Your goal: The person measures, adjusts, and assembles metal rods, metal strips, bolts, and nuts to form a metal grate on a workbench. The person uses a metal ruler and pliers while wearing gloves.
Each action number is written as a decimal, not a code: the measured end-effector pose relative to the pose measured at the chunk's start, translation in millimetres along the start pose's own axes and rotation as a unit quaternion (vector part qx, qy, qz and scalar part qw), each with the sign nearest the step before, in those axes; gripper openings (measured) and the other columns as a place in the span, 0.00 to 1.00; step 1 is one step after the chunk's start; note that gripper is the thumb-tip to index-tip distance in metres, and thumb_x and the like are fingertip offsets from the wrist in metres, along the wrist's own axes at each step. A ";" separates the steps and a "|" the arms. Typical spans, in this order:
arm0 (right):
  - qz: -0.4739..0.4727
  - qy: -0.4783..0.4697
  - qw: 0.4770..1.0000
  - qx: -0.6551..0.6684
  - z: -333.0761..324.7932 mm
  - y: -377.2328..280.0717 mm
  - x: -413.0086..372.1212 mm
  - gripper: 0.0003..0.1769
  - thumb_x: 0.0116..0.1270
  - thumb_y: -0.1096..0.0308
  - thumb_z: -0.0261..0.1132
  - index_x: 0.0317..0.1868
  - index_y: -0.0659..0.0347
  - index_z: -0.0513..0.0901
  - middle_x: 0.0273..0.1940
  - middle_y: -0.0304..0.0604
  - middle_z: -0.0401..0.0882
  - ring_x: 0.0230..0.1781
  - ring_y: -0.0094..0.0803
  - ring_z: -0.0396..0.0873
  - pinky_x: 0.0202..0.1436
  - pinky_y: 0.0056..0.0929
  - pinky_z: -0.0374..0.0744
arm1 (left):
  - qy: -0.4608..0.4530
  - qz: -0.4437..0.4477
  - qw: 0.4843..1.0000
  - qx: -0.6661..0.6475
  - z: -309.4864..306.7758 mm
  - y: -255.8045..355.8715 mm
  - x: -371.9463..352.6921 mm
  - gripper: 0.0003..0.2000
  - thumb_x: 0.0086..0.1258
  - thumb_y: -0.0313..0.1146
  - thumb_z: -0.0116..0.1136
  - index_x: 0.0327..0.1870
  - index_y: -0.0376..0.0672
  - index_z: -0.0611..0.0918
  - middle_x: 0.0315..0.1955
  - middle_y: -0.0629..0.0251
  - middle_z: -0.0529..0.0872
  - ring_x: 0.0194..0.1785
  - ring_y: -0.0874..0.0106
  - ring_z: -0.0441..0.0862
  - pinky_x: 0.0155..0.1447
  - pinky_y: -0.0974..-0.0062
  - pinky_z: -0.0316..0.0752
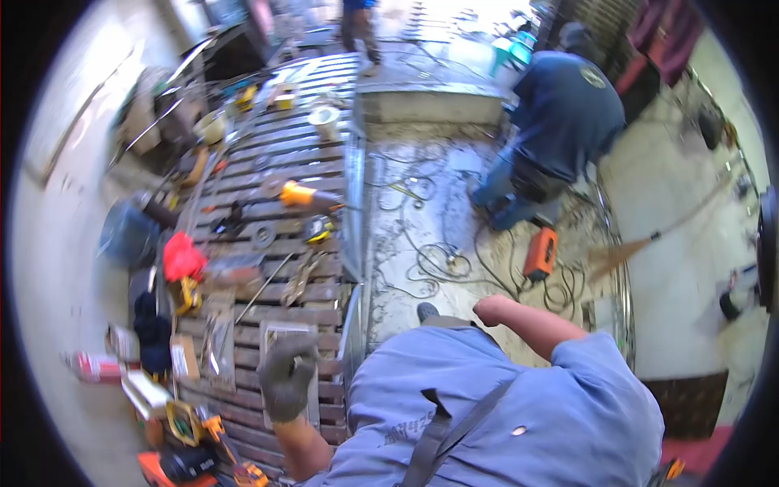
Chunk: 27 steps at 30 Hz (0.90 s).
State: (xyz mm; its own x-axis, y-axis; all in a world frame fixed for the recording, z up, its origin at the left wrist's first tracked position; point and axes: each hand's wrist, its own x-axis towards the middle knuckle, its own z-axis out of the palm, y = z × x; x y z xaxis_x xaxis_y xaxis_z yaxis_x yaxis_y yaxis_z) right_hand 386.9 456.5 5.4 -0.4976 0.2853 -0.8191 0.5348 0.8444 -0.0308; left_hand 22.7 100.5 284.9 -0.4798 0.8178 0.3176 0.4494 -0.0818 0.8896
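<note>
My left hand (pixel 287 377), in a grey glove, is over the near part of the slatted metal bench (pixel 329 321); its fingers are blurred, and what they hold, if anything, cannot be made out. A flat panel (pixel 284 331) lies by its fingertips. My right hand (pixel 489 310) is bare and closed in front of my body, above the floor, with nothing visible in it. On the bench farther off are a yellow angle grinder (pixel 304 195), a yellow tape measure (pixel 319 230), a grey disc (pixel 263 236) and a thin rod (pixel 264 288).
A co-worker (pixel 564 122) bends over at the upper right, near an orange machine (pixel 540 254) and looping cables (pixel 442 264) on the floor. Another person (pixel 359 32) stands beyond. Power tools (pixel 195 463) and a red cloth (pixel 184 258) lie left; a broom (pixel 621 256) is right.
</note>
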 end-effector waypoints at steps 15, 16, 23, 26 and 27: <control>0.352 0.260 0.695 0.571 268.6 49.0 -58.5 0.16 0.64 0.63 0.68 0.44 0.60 0.97 0.45 0.62 0.94 0.47 0.60 0.92 0.55 0.53 0.88 | -0.452 0.073 0.859 0.228 232.2 -205.0 119.4 0.07 0.73 0.34 0.73 0.44 0.42 0.91 0.46 0.50 0.92 0.54 0.46 0.89 0.59 0.52 0.84; 0.389 0.267 0.652 0.594 282.3 19.0 -74.5 0.16 0.65 0.63 0.68 0.45 0.60 0.97 0.45 0.62 0.94 0.47 0.60 0.92 0.54 0.54 0.88 | -0.476 0.095 0.842 0.237 240.0 -205.2 125.3 0.07 0.73 0.35 0.72 0.44 0.42 0.91 0.46 0.50 0.92 0.54 0.46 0.89 0.59 0.51 0.84; 0.358 0.072 0.704 0.609 450.4 -240.6 -134.2 0.15 0.66 0.59 0.68 0.42 0.58 0.97 0.44 0.59 0.94 0.43 0.59 0.92 0.51 0.56 0.88 | -0.651 0.236 0.682 0.234 325.2 -189.4 117.8 0.08 0.75 0.38 0.69 0.44 0.44 0.92 0.47 0.51 0.92 0.58 0.45 0.87 0.63 0.47 0.82; 0.350 -0.048 0.701 0.619 530.1 -358.2 -145.5 0.17 0.72 0.52 0.69 0.43 0.53 0.98 0.46 0.56 0.95 0.45 0.58 0.91 0.51 0.55 0.87 | -0.693 0.270 0.611 0.271 356.1 -166.2 89.1 0.10 0.77 0.41 0.69 0.47 0.47 0.93 0.50 0.52 0.92 0.59 0.47 0.87 0.63 0.47 0.82; 0.243 -0.143 0.752 0.595 568.7 -385.0 -133.2 0.19 0.75 0.50 0.68 0.51 0.51 0.98 0.53 0.55 0.95 0.49 0.56 0.92 0.53 0.53 0.87 | -0.710 0.270 0.593 0.268 366.7 -150.7 78.7 0.10 0.78 0.41 0.68 0.49 0.47 0.93 0.52 0.53 0.92 0.60 0.47 0.88 0.63 0.47 0.82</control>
State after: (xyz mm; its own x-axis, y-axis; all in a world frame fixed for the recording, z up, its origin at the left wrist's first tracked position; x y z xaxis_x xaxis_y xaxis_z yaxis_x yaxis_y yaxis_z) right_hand 635.7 -164.4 -199.3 0.0303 0.1751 -0.9841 0.9235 -0.3815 -0.0395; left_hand 193.5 386.1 55.4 0.7893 0.4418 -0.4264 0.6066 -0.6681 0.4308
